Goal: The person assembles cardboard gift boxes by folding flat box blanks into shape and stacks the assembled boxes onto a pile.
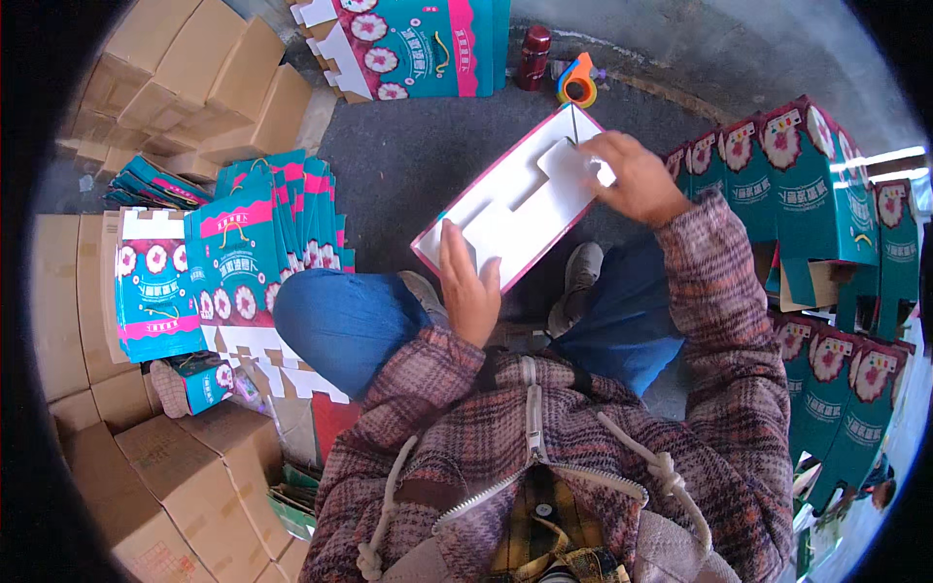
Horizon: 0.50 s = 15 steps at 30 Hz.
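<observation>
A cardboard gift box (530, 209) lies slantwise in front of me, white inside with a pink rim. Cut-outs show in its white inner panels. My left hand (468, 291) rests at the box's near left end, fingers stretched over the white inside and thumb apart. At the far right end, my right hand (637, 180) has its fingers bent around the edge and a white flap there. Part of that flap is hidden under the fingers. The box sits above the dark floor between my knees.
Flat teal and pink cartons (238, 238) are stacked at left, more flat cartons (418, 49) at the back. Brown boxes (194, 83) pile up along the left. Assembled gift boxes (816, 185) stand at right. A red flask (534, 58) and tape dispenser (578, 83) are near the wall.
</observation>
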{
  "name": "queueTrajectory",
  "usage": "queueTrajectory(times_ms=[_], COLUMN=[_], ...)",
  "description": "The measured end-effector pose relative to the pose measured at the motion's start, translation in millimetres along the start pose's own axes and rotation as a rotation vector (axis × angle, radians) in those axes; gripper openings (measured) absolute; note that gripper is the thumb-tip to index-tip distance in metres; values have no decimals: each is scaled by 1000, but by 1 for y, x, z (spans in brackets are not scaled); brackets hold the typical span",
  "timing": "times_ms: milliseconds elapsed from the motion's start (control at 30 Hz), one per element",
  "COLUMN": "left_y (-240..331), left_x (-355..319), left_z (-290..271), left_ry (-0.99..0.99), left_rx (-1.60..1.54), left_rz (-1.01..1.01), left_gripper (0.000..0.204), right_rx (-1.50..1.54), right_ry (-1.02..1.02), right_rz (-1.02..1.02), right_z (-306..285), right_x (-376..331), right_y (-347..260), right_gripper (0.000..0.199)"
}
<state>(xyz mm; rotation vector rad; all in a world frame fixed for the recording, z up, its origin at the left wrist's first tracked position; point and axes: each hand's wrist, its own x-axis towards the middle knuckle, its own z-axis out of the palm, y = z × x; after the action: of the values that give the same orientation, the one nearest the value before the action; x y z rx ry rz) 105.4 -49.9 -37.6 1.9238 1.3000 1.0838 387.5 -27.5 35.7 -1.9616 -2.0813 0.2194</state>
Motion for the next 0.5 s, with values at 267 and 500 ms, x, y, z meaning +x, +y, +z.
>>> queueTrajectory(times_ms=[267,500], left_y=[12,2], left_x=[2,4], left_z=[-1,6], left_ry=[-471,-560], left_rx=[424,398], left_rz=[357,341], left_gripper=[59,56], right_rx=[-200,-178], right_ry=[-186,-311], right_rz=[-478,-516], right_z=[32,47], right_x=[-14,-3], right_y=[0,19], right_gripper=[67,64])
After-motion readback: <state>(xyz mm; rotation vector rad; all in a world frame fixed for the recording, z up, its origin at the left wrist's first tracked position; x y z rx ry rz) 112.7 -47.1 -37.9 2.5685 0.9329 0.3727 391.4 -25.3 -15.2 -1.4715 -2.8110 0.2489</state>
